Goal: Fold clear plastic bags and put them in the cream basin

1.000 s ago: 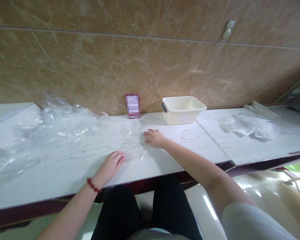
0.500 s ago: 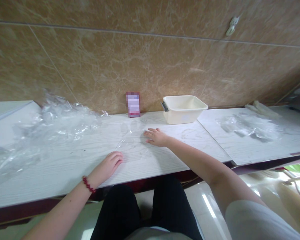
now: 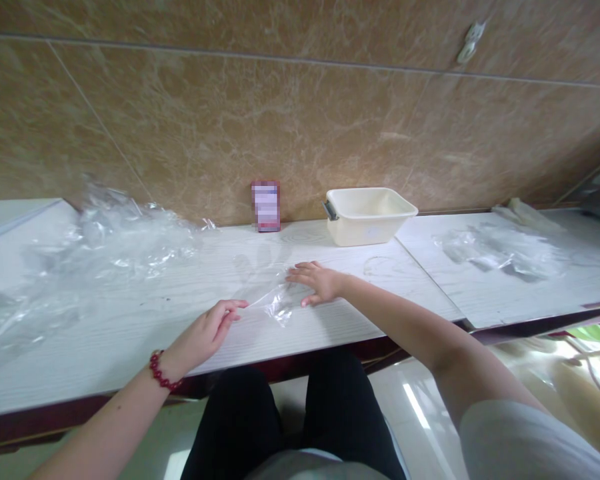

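A clear plastic bag (image 3: 279,305) lies crinkled on the white wood-grain table, between my two hands. My left hand (image 3: 217,325), below a red bead bracelet (image 3: 161,373), pinches the bag's left edge between thumb and fingers. My right hand (image 3: 317,281) rests palm down at the bag's right side, fingers spread and touching the film. The bag's outline is hard to follow because it is see-through.
A large heap of clear plastic bags (image 3: 125,233) covers the left of the table (image 3: 190,360). Against the wall stand a phone-like upright device with a blurred screen (image 3: 266,207) and a cream plastic bin (image 3: 363,230). More clear bags (image 3: 505,250) lie at the right.
My left hand has shifted slightly left and now pinches the film's edge. The bag between my hands has bunched and creased. My right hand's thumb has spread away from its fingers.
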Tool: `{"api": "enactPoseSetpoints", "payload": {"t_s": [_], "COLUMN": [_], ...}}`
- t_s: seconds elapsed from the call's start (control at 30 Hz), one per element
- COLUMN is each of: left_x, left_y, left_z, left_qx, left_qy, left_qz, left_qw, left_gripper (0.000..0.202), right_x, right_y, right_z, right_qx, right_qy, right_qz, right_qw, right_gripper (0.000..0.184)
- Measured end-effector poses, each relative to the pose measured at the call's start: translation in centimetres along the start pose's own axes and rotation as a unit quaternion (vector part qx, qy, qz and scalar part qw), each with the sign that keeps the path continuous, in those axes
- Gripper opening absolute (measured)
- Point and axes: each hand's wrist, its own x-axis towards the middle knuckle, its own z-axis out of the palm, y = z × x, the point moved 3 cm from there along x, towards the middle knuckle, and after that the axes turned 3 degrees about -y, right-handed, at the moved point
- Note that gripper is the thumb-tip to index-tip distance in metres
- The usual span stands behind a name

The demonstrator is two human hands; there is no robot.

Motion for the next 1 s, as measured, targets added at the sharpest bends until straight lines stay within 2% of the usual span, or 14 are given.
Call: {"api": "enactPoseSetpoints", "payload": {"t_s": [0.13, 0.23, 0.43, 0.53, 0.6, 0.67, 0.73, 0.87, 1.0], "left_x": [0.5, 1.7, 3.9, 3.8, 3.1, 2.2, 1.4, 0.7, 1.5], "left_y": [1.0, 1.6, 2.4, 2.1, 1.7, 1.0, 0.2, -1.0, -1.6], "left_z": [-0.6, -1.1, -2.0, -2.2, -2.0, -1.5, -0.8, 0.5, 1.1], "left_qx": [-0.114, -0.17, -0.198, -0.2, -0.194, -0.167, -0.097, 0.091, 0.167], "left_qy": [0.031, 0.05, 0.087, 0.072, 0.043, 0.003, -0.015, 0.031, 0.031], "left_qz": [-0.044, -0.063, -0.071, -0.073, -0.062, -0.043, -0.019, 0.051, 0.082], "left_qw": [0.992, 0.982, 0.974, 0.974, 0.978, 0.985, 0.995, 0.994, 0.982], "left_gripper": [0.018, 0.019, 0.024, 0.025, 0.027, 0.037, 0.044, 0.03, 0.019], "right_x": [-0.6, -0.6, 0.5, 1.1, 1.4, 1.5, 1.5, 1.0, 0.6], "right_y": [-1.1, -1.9, -3.6, -4.3, -4.7, -4.8, -4.8, -4.5, -4.1], "right_z": [0.3, 0.5, 0.9, 1.1, 1.1, 1.1, 1.1, 0.8, 0.5], "right_qx": [0.0, 0.003, 0.002, -0.015, -0.028, -0.042, -0.053, -0.075, -0.09], "right_qy": [0.003, 0.029, 0.11, 0.119, 0.111, 0.098, 0.083, 0.067, 0.083], "right_qz": [-0.006, 0.033, 0.127, 0.17, 0.19, 0.202, 0.204, 0.175, 0.136], "right_qw": [1.0, 0.999, 0.986, 0.978, 0.975, 0.974, 0.974, 0.979, 0.983], "right_gripper": [0.083, 0.084, 0.085, 0.076, 0.062, 0.05, 0.046, 0.045, 0.045]}}
